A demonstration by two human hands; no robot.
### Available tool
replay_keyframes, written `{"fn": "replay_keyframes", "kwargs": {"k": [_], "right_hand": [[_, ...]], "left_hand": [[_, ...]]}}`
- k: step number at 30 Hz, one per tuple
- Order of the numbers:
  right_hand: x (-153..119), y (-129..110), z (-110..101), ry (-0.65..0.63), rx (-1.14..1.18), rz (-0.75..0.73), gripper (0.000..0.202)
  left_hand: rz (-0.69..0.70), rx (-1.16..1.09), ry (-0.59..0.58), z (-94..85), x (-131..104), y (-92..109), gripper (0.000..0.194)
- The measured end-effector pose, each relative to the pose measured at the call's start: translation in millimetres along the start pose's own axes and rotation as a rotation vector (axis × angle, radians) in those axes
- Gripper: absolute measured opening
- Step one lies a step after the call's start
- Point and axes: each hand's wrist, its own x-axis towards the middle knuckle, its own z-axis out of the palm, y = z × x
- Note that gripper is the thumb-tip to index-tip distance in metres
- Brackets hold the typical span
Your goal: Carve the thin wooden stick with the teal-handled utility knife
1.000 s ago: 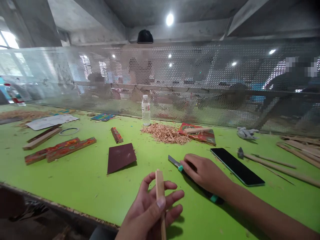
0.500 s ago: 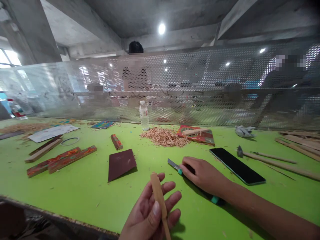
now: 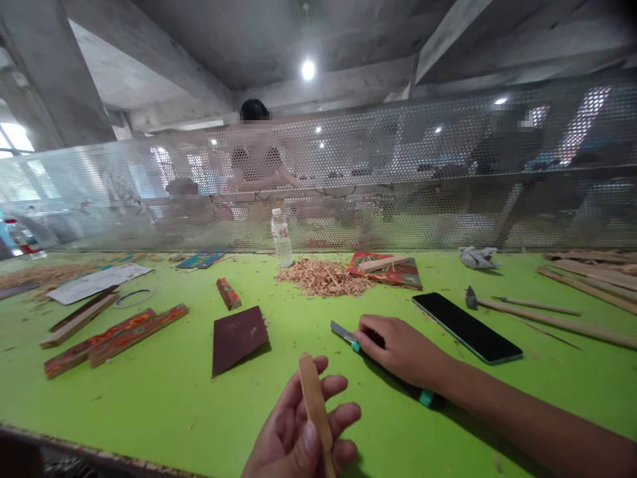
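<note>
My left hand (image 3: 291, 425), palm up at the bottom centre, holds a slim carved wooden piece (image 3: 313, 392) under its thumb, the other fingers loosely curled beside it. The piece is wide at its upper end and narrows toward the bottom of the view. My right hand (image 3: 393, 345) rests low over the green table, fingers wrapped round a utility knife (image 3: 343, 332) with a black and teal handle. Its blade is out and points left, away from the wood. A dark brown sheet of sandpaper (image 3: 239, 338) lies left of both hands.
Right of my right hand lies a black phone (image 3: 465, 325), then a hammer (image 3: 547, 318). Ahead are wood shavings (image 3: 323, 277) and a water bottle (image 3: 281, 239). Painted wood strips (image 3: 134, 335) lie left. A perforated metal screen (image 3: 348, 192) spans the table's back, with people behind it.
The whole view has shifted slightly, so most table items sit a little further left and lower. Both hands keep their holds, the left hand slightly lower in view.
</note>
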Motion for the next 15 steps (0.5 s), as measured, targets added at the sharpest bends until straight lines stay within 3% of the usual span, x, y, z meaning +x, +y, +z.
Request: {"fn": "replay_keyframes", "kwargs": {"k": [6, 15], "right_hand": [[0.7, -0.7, -1.5, -0.003, 0.015, 0.001, 0.021], [-0.1, -4.5, -5.3, -0.023, 0.001, 0.012, 0.023]], "left_hand": [[0.018, -0.110, 0.021, 14.6, 0.7, 3.8, 0.040], [0.051, -0.120, 0.085, 29.5, -2.0, 5.2, 0.042]]}}
